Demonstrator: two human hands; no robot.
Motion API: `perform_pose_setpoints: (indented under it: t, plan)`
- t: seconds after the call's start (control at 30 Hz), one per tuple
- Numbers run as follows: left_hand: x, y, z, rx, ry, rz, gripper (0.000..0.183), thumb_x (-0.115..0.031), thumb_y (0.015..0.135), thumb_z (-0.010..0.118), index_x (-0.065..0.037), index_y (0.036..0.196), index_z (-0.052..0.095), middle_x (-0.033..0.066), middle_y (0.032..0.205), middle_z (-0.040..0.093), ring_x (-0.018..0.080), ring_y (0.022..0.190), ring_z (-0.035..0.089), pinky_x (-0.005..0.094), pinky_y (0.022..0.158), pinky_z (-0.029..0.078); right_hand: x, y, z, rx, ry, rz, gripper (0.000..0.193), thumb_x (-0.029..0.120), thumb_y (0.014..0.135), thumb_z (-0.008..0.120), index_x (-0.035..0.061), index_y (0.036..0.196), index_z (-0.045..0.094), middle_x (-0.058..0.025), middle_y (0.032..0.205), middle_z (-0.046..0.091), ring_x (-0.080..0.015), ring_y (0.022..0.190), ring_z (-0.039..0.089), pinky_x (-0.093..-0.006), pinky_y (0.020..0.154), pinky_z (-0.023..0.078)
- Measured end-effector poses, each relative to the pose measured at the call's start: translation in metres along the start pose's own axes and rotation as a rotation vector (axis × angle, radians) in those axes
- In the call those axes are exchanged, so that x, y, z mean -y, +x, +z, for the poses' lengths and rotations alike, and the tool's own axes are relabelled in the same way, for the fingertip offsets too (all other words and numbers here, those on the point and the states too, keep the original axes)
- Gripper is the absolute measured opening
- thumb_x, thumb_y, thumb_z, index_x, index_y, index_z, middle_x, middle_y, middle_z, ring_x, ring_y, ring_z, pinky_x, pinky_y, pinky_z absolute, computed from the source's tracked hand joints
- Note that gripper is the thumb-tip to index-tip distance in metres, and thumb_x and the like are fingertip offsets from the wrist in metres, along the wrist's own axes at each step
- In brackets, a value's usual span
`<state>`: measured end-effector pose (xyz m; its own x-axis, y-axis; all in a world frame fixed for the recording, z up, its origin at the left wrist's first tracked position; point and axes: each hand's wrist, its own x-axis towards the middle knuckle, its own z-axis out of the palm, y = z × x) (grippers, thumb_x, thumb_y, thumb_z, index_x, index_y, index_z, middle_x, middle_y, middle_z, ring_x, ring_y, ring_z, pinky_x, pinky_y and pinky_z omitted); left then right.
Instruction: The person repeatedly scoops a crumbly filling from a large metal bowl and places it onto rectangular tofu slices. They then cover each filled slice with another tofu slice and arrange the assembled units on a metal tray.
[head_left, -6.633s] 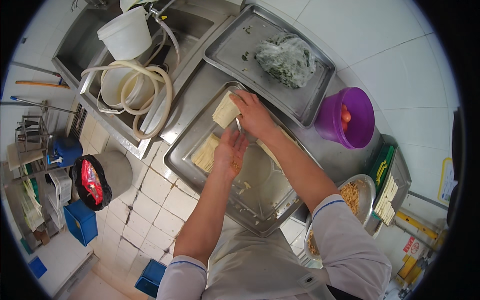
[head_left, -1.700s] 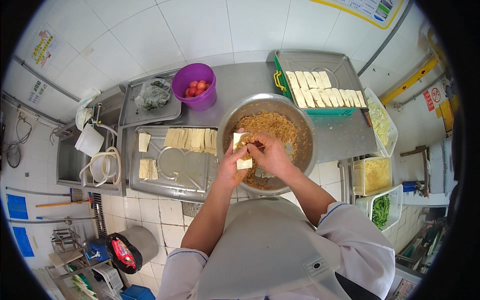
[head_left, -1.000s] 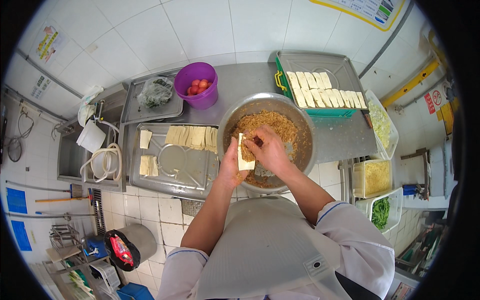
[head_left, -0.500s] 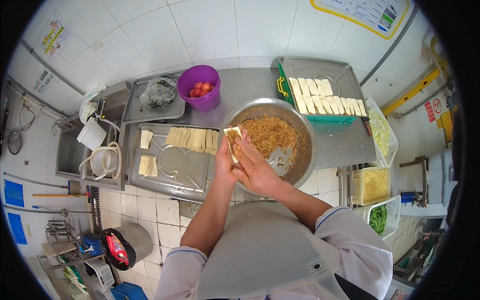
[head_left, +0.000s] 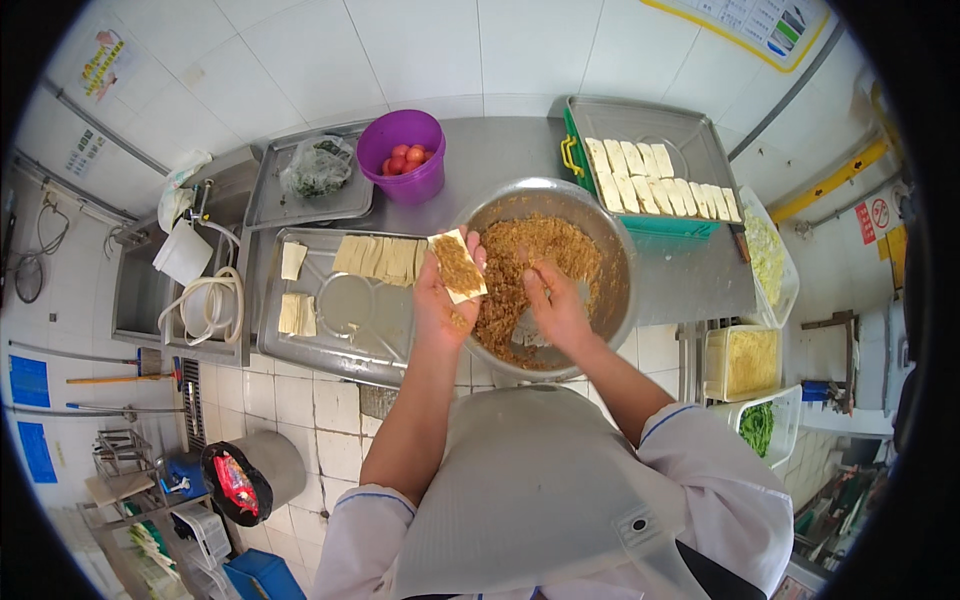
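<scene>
My left hand (head_left: 440, 300) holds a pale square wrapper sheet (head_left: 458, 265) with brown minced filling spread on it, at the left rim of a large steel bowl (head_left: 610, 250). The bowl holds a heap of the same brown filling (head_left: 530, 255). My right hand (head_left: 555, 300) reaches into the bowl over the filling, fingers bent; something small may be pinched in them, but it is hard to tell. To the left lies a steel tray (head_left: 340, 335) with a row of flat wrapper sheets (head_left: 385, 257).
A tray (head_left: 690, 130) with a row of finished pale rolls (head_left: 660, 180) stands at the back right on a green crate. A purple bowl of red tomatoes (head_left: 405, 155), a tray with a bag of greens (head_left: 318, 165), a sink (head_left: 180, 290) at left, tubs at right.
My left hand has tilted the filled sheet up and shifted it left to the bowl's rim. My right hand left the sheet and moved down into the filling.
</scene>
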<state>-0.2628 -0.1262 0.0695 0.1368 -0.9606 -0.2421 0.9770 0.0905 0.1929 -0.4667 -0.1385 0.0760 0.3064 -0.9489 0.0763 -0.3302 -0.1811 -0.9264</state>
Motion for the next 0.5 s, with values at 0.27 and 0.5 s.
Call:
perform_pose_setpoints:
  t: [0.27, 0.5]
  plan:
    - [-0.017, -0.008, 0.0, -0.05, 0.001, 0.061, 0.051, -0.036, 0.117, 0.038, -0.001, 0.154, 0.044, 0.0186, 0.163, 0.045, 0.0352, 0.153, 0.043, 0.049, 0.129, 0.036, -0.163, -0.018, 0.049, 0.84, -0.511, 0.323, 0.042, 0.038, 0.098, 0.066, 0.0035, 0.12, 0.075, -0.0252, 0.107, 0.076, -0.0453, 0.102, 0.072, -0.0532, 0.091, 0.057]
    - [-0.024, -0.015, -0.007, -0.054, 0.041, 0.076, 0.052, -0.037, 0.118, 0.035, 0.0, 0.154, 0.043, 0.019, 0.162, 0.046, 0.0358, 0.151, 0.045, 0.0495, 0.125, 0.041, -0.195, -0.022, 0.079, 0.715, -0.499, 0.323, 0.038, 0.033, 0.088, 0.078, 0.0045, 0.113, 0.079, -0.0221, 0.104, 0.078, -0.0408, 0.096, 0.074, -0.048, 0.088, 0.059]
